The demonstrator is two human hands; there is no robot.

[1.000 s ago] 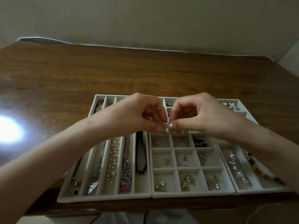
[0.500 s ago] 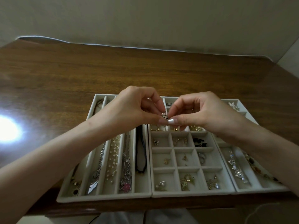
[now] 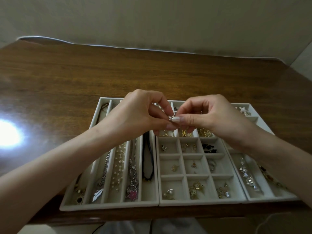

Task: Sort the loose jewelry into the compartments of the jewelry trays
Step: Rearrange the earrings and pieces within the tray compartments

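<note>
Three pale grey jewelry trays sit side by side at the table's near edge. The left tray (image 3: 108,205) has long slots with necklaces and chains. The middle tray (image 3: 202,202) has small square compartments with earrings and rings. The right tray (image 3: 253,198) holds sparkly pieces in long slots. Above the back of the middle tray, my left hand (image 3: 135,115) and my right hand (image 3: 207,115) meet fingertip to fingertip. Both pinch one small silver sparkly piece (image 3: 170,118) between thumbs and forefingers. What kind of piece it is cannot be made out.
The brown wooden table (image 3: 152,73) stretches behind the trays to a pale wall. A bright light glare (image 3: 8,134) reflects on the table at the left. Pale cloth on my lap (image 3: 135,225) shows below the table edge.
Both hands have risen slightly and moved toward the back of the trays, still pinching the small piece together. More of the gold rings row shows beneath them.
</note>
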